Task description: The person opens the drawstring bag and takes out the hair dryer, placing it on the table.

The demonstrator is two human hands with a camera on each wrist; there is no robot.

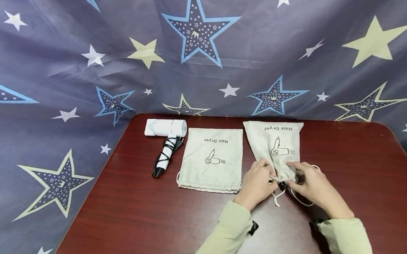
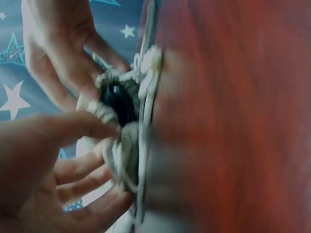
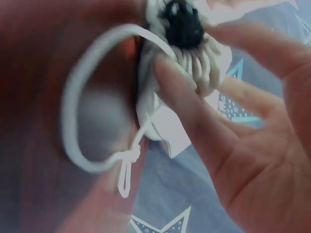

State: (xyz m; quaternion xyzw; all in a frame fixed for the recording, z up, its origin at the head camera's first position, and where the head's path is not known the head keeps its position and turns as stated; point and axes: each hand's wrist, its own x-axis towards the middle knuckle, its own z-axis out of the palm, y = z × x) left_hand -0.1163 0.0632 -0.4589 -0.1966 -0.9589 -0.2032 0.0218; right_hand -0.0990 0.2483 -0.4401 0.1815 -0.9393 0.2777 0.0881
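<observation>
A cream drawstring bag [image 1: 276, 130] printed "Hair Dryer" lies at the right of the table, its mouth gathered toward the person. My left hand [image 1: 257, 183] pinches the left side of that mouth, thumb and fingers on the cloth edge. On the other side, my right hand [image 1: 312, 186] holds the gathered cloth between thumb and fingers. A black rounded end [image 3: 183, 25] shows inside the puckered opening; the rest of that object is hidden in the bag. The white drawstring [image 3: 73, 102] loops out from the mouth, its ends knotted.
A second cream bag [image 1: 213, 169], also printed "Hair Dryer", lies flat to the left. Beyond it is a white hair dryer [image 1: 167, 127] with its black cord wound round the handle. A star-patterned cloth [image 1: 228, 47] hangs behind the reddish-brown table [image 1: 139, 223].
</observation>
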